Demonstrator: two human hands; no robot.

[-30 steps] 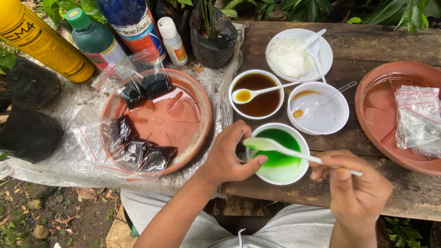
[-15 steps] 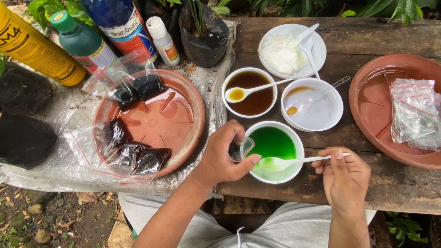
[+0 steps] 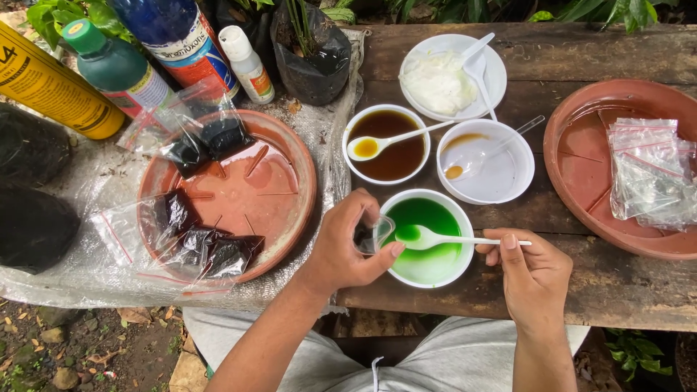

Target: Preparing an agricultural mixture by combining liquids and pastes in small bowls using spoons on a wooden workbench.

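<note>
Left hand (image 3: 341, 250) pinches a small bag (image 3: 374, 234) open; right hand (image 3: 534, 279) grips the spoon (image 3: 435, 237) (loaded green). I'd fear drips missing that narrow mouth onto the tabletop (image 3: 581, 290).

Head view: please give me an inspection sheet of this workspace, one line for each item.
Surface: worn wooden bench; clear plastic sheet over its left part.
Job's things: white bowl of green liquid; white spoon with its tip over that bowl; small clear bag at the bowl's rim.
Clutter: bowl of brown liquid, nearly empty bowl, plate of white paste, clay saucer with dark filled bags, clay saucer with empty bags, bottles.
Grippers: left hand holds the bag open; right hand holds the spoon handle.
Cables: nothing seen.
Surroundings: soil and dry leaves below, green plants behind.
</note>
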